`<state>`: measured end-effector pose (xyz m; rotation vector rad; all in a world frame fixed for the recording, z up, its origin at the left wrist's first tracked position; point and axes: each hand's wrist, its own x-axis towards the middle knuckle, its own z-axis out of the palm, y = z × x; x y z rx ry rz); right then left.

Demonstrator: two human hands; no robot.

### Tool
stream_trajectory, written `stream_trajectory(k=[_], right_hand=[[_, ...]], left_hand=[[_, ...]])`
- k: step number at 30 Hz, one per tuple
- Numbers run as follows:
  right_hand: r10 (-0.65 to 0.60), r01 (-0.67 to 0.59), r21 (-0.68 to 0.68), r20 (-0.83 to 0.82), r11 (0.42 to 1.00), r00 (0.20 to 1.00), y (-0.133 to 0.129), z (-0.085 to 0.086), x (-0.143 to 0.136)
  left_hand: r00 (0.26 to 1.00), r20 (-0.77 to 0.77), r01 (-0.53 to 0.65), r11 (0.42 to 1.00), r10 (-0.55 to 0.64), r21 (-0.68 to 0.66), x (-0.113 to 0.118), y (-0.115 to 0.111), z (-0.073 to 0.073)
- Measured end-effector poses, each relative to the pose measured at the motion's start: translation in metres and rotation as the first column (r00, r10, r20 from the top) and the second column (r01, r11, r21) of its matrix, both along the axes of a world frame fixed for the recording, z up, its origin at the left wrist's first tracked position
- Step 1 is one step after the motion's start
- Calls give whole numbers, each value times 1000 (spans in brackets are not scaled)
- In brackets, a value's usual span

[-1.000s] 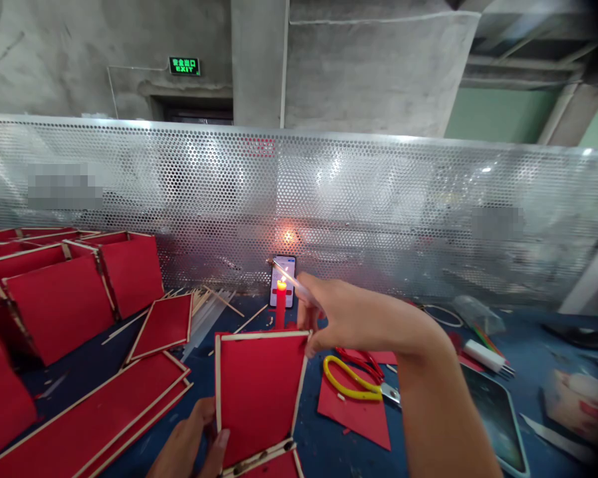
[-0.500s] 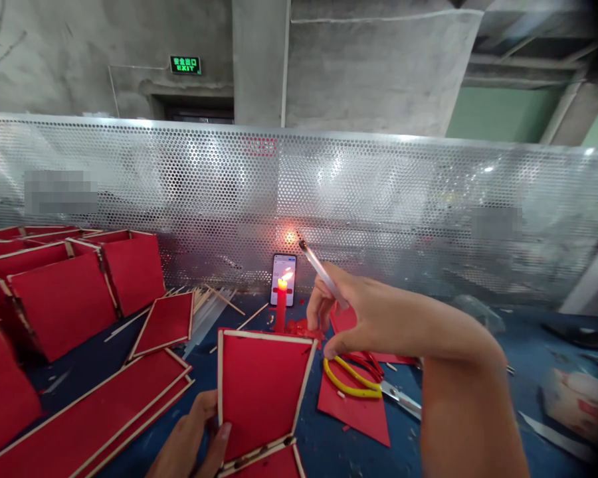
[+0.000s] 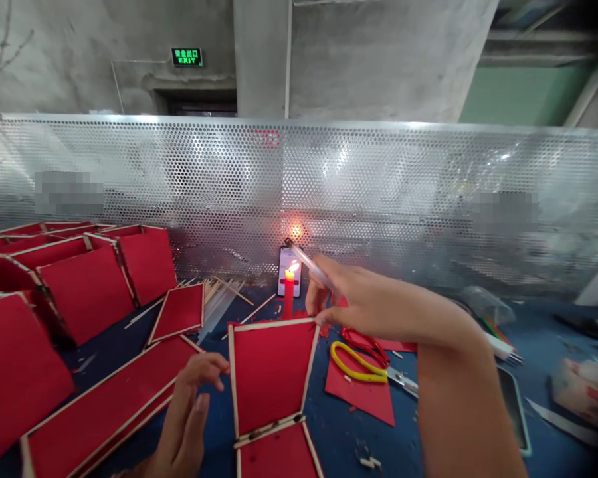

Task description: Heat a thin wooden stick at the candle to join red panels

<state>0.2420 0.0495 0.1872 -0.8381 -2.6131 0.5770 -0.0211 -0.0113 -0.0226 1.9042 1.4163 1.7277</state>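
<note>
One lit red candle, one phone behind it, one pair of yellow-handled scissors, two hands.

Red panels, red candle, yellow-handled scissors, blue table.

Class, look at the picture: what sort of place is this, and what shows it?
Probably a craft workshop: many red panels edged with wood, yellow scissors on a blue worktable, a perforated metal screen and bare concrete walls.
</note>
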Motion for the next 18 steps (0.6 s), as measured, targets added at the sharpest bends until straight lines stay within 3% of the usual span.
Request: stream_trajectory(k=[3, 8, 13, 18], right_hand=[[-17, 17, 13, -2, 1000, 1000, 0, -1, -1], [-39, 38, 49, 17, 998, 999, -5, 1, -3], [-82, 78, 71, 44, 994, 996, -13, 3, -2], [-92, 85, 107, 69, 991, 993, -16, 2, -1]], left_hand=[[993, 122, -6, 1000, 5, 2, 5, 11, 22], [987, 26, -155, 987, 156, -46, -14, 39, 49], [954, -209, -247, 959, 214, -143, -57, 67, 53], [877, -475, -242, 919, 69, -313, -84, 81, 52]])
